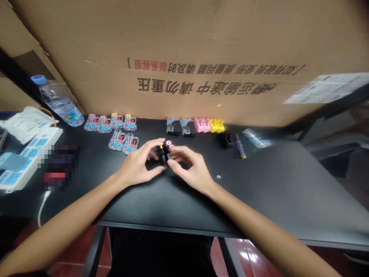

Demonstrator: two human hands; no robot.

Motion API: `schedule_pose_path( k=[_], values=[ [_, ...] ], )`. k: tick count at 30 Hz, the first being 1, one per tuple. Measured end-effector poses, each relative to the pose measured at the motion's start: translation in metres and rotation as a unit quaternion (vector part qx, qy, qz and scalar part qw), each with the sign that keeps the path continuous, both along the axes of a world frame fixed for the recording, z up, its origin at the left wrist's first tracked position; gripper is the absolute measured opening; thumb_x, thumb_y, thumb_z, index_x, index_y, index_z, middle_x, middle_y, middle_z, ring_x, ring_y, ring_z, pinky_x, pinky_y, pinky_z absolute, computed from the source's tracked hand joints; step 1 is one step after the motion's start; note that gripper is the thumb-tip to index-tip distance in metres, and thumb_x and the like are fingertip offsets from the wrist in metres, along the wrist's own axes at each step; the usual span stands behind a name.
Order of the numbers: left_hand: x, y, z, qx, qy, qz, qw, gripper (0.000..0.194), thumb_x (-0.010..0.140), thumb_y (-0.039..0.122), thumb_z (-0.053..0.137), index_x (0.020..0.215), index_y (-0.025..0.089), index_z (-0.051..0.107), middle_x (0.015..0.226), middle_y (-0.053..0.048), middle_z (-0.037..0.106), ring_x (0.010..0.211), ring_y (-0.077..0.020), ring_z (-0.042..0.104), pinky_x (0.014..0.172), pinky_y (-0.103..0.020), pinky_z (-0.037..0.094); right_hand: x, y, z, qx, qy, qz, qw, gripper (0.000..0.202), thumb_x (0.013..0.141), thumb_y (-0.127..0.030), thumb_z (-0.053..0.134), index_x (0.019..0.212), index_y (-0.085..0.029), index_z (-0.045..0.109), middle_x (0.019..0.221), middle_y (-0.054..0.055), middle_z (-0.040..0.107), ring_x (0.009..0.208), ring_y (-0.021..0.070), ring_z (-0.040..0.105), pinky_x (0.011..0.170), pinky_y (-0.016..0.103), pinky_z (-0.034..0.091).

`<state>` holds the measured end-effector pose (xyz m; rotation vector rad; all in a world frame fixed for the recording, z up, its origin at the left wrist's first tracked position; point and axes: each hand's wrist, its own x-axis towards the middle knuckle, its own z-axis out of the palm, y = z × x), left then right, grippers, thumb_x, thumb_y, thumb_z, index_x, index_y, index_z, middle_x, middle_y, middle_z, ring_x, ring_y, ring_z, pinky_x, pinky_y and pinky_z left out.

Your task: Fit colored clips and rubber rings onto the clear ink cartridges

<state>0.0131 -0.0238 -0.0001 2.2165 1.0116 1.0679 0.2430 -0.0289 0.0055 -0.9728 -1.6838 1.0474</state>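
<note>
Seeing bare black table (259,200) lying open right of my right hand (191,169), only small white ring (218,177) sitting there. Clear cartridges (123,141) crowding just beyond my left hand (138,165). Black, pink, yellow clips (196,126) lining back edge against cardboard wall (184,57). Screwdriver (240,147) lying far right. Power strip (25,157), water bottle (57,102) blocking left side.

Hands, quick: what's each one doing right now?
Left hand: closed on the small black part.
Right hand: fingers closed on the same black part.
</note>
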Motion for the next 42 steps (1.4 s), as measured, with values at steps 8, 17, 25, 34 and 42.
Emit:
schedule_pose_path(
  k=[8, 17, 25, 34, 42],
  values=[
    [0.004, -0.002, 0.001, 0.042, 0.023, 0.02, 0.999, 0.053, 0.086, 0.024, 0.081, 0.131, 0.026, 0.055, 0.145, -0.011, 0.067, 0.077, -0.015, 0.072, 0.07, -0.032, 0.06, -0.01, -0.007, 0.002, -0.009, -0.023, -0.018, 1.0, 0.035, 0.085, -0.038, 0.085, 0.108, -0.025, 0.062, 0.104, 0.006, 0.081, 0.088, 0.0232, 0.08, 0.075, 0.035, 0.067],
    [0.001, 0.001, 0.015, 0.065, 0.094, 0.037, 0.993, 0.059, 0.093, 0.042, 0.079, 0.143, 0.024, 0.054, 0.119, -0.006, 0.078, 0.087, -0.0193, 0.076, 0.081, -0.034, 0.059, -0.005, 0.001, 0.004, 0.02, -0.035, -0.095, 0.995, 0.025, 0.087, -0.038, 0.079, 0.102, -0.024, 0.064, 0.093, 0.004, 0.078, 0.08, 0.0213, 0.076, 0.071, 0.034, 0.063],
    [-0.078, 0.04, 0.039, 0.02, 0.29, 0.088, 0.953, 0.054, 0.097, 0.058, 0.07, 0.139, 0.025, 0.066, 0.14, -0.014, 0.069, 0.138, -0.0369, 0.054, 0.116, -0.055, 0.043, 0.015, 0.021, 0.008, -0.068, 0.027, -0.135, 0.988, 0.042, 0.079, -0.056, 0.089, 0.095, -0.02, 0.074, 0.083, 0.004, 0.076, 0.064, 0.0194, 0.07, 0.062, 0.036, 0.066],
    [-0.086, 0.043, 0.03, -0.05, 0.278, 0.1, 0.954, 0.073, 0.084, 0.07, 0.081, 0.141, 0.028, 0.064, 0.146, -0.014, 0.061, 0.145, -0.0408, 0.045, 0.123, -0.066, 0.03, 0.013, 0.014, 0.012, -0.03, 0.048, -0.127, 0.99, 0.05, 0.082, -0.069, 0.083, 0.092, -0.022, 0.072, 0.086, 0.005, 0.074, 0.063, 0.0195, 0.069, 0.062, 0.037, 0.066],
    [-0.074, 0.043, 0.031, 0.0, 0.167, 0.004, 0.986, 0.058, 0.088, 0.046, 0.085, 0.14, 0.032, 0.065, 0.145, -0.01, 0.055, 0.137, -0.0321, 0.058, 0.119, -0.051, 0.047, 0.016, 0.015, 0.011, -0.011, 0.001, -0.085, 0.996, 0.045, 0.085, -0.066, 0.081, 0.09, -0.023, 0.068, 0.078, 0.003, 0.068, 0.069, 0.0206, 0.068, 0.065, 0.035, 0.061]
  ],
)
